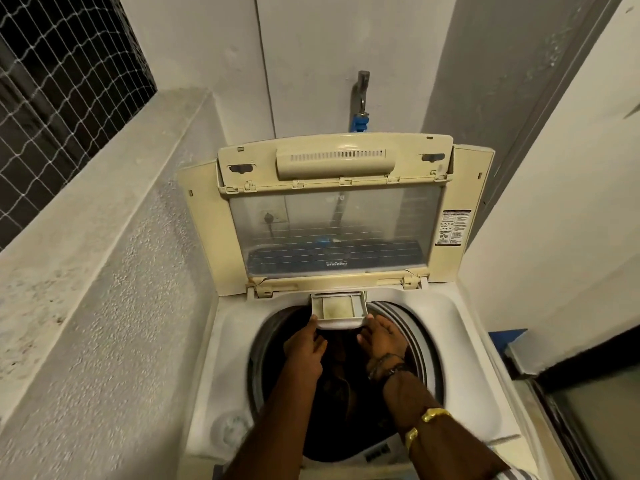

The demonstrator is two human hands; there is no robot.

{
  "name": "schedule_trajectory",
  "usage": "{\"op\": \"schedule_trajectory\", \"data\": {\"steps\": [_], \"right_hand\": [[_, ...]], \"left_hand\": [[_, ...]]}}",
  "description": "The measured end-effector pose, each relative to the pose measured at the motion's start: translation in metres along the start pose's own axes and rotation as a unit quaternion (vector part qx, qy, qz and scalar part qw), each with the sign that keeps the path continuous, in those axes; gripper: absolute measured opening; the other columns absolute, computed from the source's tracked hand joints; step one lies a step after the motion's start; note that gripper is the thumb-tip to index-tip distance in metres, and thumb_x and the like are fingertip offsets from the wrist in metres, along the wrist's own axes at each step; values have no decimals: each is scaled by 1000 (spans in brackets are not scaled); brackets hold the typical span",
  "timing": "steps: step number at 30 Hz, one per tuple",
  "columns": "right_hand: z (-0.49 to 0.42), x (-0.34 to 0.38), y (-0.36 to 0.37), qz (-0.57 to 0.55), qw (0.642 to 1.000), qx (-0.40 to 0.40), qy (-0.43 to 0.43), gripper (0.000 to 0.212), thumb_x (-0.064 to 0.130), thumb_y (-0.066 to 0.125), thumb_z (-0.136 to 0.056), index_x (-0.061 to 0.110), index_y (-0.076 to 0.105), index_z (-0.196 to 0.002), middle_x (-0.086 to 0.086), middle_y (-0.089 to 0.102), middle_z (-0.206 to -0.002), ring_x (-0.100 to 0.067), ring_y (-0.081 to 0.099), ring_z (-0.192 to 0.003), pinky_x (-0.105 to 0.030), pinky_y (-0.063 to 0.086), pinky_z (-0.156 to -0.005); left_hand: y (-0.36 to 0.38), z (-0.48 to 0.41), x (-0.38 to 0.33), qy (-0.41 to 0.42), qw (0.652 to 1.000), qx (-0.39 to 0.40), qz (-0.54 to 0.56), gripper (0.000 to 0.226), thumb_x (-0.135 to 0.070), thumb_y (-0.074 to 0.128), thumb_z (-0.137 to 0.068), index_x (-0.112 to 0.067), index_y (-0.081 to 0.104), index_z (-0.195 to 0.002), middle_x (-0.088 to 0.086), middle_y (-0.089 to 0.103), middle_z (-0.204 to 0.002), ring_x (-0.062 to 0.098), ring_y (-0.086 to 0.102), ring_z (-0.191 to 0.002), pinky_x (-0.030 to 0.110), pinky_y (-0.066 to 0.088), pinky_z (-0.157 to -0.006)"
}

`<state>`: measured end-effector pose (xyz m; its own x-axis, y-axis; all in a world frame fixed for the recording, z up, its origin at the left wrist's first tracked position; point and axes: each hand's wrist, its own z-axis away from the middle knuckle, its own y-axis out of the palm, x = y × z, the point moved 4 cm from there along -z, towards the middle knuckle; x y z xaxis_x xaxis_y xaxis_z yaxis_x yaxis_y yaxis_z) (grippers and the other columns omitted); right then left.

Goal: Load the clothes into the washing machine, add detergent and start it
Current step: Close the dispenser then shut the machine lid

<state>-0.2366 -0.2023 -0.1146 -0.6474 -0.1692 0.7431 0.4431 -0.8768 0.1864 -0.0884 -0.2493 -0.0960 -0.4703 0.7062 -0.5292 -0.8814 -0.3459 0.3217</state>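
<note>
A cream top-loading washing machine (460, 344) stands below me with its lid (332, 216) folded up against the wall. Dark clothes (343, 382) lie inside the drum. At the drum's back rim a small detergent drawer (339, 308) sticks out, empty and stained. My left hand (304, 348) touches the drawer's left front corner. My right hand (381, 337) touches its right front corner. Both hands reach over the drum opening, fingers on the drawer's front edge.
A rough concrete ledge (104, 271) runs along the left, with a netted window (59, 81) above it. A tap with a blue fitting (361, 109) hangs on the back wall. A white wall and a dark-framed door (581, 410) close in the right side.
</note>
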Motion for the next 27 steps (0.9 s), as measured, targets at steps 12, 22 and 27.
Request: {"op": "schedule_trajectory", "data": {"steps": [12, 22, 27], "right_hand": [[2, 1, 9, -56, 998, -2, 22, 12, 5, 71, -86, 3, 73, -98, -10, 70, -84, -25, 65, -83, -36, 58, -79], [-3, 15, 21, -64, 998, -9, 1, 4, 8, 72, -88, 8, 69, -86, -4, 66, -74, -14, 61, -66, -26, 56, -65], [-10, 17, 26, -64, 998, -8, -3, 7, 10, 74, -87, 7, 69, -91, -4, 67, -75, -13, 62, -66, -23, 58, -62]], "left_hand": [[5, -12, -1, 14, 999, -17, 27, 39, -10, 72, -90, 6, 61, -124, 20, 66, -119, 27, 63, -107, 36, 51, -99], [18, -13, -9, 7, 998, -25, 57, 37, -7, 72, -90, 9, 61, -122, 18, 67, -104, 27, 65, -103, 36, 53, -98], [26, -18, -15, 7, 998, -32, 62, 39, -9, 74, -88, 11, 61, -118, 22, 67, -115, 27, 64, -101, 34, 53, -94]]}}
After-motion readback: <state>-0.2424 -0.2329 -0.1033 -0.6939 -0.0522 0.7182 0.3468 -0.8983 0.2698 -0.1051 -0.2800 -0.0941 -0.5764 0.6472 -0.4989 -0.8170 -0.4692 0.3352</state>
